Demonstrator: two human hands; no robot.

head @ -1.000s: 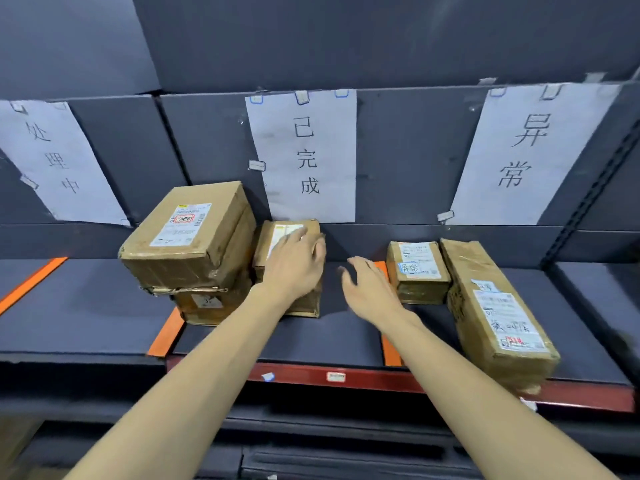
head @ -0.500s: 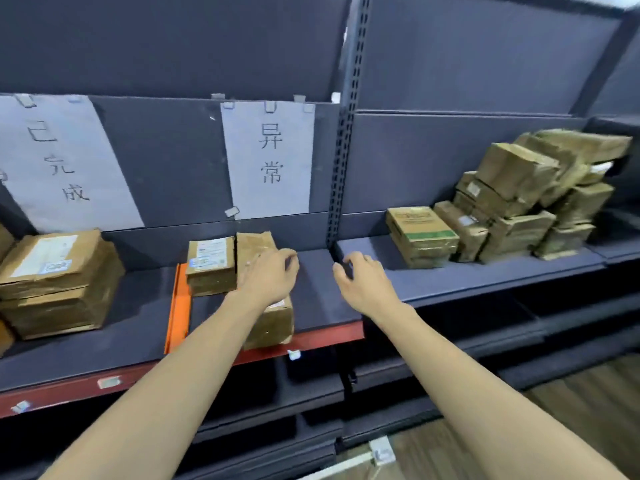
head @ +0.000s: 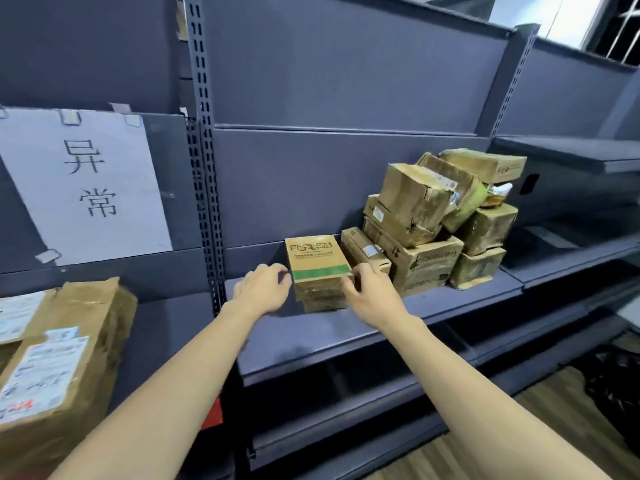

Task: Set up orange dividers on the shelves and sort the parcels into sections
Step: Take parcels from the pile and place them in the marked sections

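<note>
A small brown parcel with a green stripe (head: 317, 263) stands on the grey shelf (head: 332, 337) of the right-hand bay. My right hand (head: 375, 294) is at its right front corner, thumb on the front face and fingers curled round the side. My left hand (head: 263, 289) hovers just left of the parcel with loosely curled fingers, a small gap between them. Behind and to the right, a pile of several worn parcels (head: 433, 223) is stacked on the same shelf. No orange divider shows in this view.
A large taped parcel with labels (head: 59, 362) lies on the left bay's shelf under a white paper sign (head: 86, 181). A perforated upright post (head: 204, 174) separates the two bays. Lower shelves and a wooden floor (head: 540, 420) lie below.
My view has swung right, from the labelled sections to the right-hand bay. Both hands left the sorted parcels and reached the green-striped parcel, the right one now touching it.
</note>
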